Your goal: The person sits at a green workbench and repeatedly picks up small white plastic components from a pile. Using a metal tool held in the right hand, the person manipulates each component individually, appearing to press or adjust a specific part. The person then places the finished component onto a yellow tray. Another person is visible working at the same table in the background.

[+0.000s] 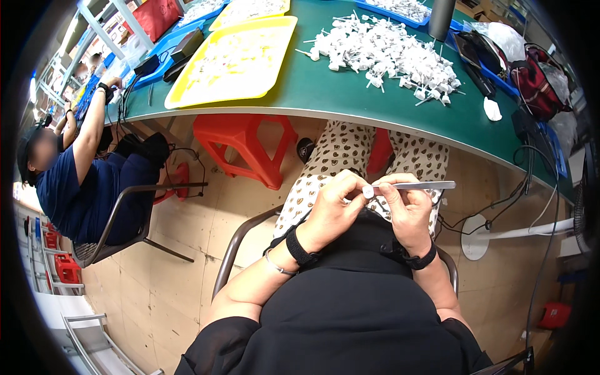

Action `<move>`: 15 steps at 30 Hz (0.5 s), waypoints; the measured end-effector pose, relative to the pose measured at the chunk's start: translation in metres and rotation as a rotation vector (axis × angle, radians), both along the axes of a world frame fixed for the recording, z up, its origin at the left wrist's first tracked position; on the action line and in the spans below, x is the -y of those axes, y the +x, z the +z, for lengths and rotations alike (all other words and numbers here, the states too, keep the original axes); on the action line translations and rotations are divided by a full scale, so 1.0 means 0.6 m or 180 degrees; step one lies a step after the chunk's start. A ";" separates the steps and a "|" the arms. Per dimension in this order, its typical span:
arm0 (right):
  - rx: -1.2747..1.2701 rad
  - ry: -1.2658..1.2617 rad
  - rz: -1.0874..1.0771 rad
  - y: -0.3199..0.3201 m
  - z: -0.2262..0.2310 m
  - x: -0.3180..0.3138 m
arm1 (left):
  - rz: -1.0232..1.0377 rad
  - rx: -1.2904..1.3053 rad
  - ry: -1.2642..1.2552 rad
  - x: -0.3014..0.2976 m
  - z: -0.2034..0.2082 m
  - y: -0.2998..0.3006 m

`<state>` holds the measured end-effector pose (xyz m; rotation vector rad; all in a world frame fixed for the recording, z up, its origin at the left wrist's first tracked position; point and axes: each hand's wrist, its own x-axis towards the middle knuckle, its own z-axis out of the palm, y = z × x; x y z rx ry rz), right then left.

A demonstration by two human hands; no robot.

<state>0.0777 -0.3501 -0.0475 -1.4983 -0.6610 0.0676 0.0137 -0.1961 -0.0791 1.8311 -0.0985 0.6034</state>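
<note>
Above my lap, my left hand (337,205) pinches a small white plastic piece (368,191) between thumb and fingers. My right hand (407,211) is closed on flat metal tweezers (431,185), whose broad end sticks out to the right. The tip of the tweezers meets the white piece, and my fingers partly cover that contact. On the green table (281,100) in front of me lies a loose heap of similar white pieces (387,56), several with thin stems.
A yellow tray (275,62) of small parts stands left of the heap. A dark cylinder (442,19) rises behind it, and a dark red bag (540,81) lies at the right. A red stool (240,134) stands under the table. A co-worker (94,169) sits at the left.
</note>
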 end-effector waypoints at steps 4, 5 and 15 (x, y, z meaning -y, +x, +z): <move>-0.0028 -0.0058 0.0027 -0.001 0.004 0.001 | 0.0014 0.0003 0.0022 0.000 0.001 0.000; -0.0052 -0.0067 0.0045 -0.001 0.004 0.001 | 0.0016 0.0012 0.0039 0.000 0.000 0.000; -0.0062 -0.0088 0.0014 0.002 0.004 0.004 | -0.0007 -0.0027 0.0050 0.001 0.000 -0.001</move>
